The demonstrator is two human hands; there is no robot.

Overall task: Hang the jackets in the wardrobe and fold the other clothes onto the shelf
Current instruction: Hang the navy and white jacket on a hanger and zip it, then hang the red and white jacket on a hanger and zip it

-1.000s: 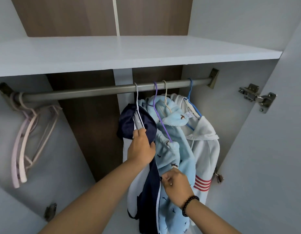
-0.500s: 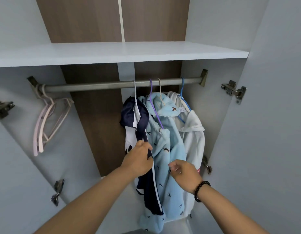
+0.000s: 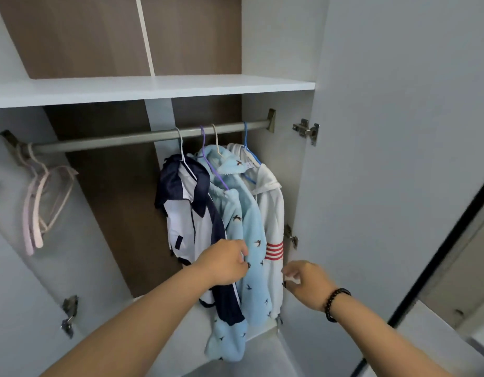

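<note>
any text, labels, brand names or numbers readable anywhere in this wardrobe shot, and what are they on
No text can be read anywhere in this frame.
White neck tag inside the collar of the white hooded jacket: it may carry print, but it is too small and blurred to read.
Light blue jacket: only a pattern of small dark birds, no lettering.
Red stripes on the white jacket's sleeve: a plain design, not characters.

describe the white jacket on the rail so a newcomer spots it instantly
Find the grey rail under the white shelf. Three jackets hang bunched toward its right end; take the rightmost one, the white jacket on the blue hanger. Unlike the light blue bird-print jacket beside it, it has red stripes on the sleeve.
</note>
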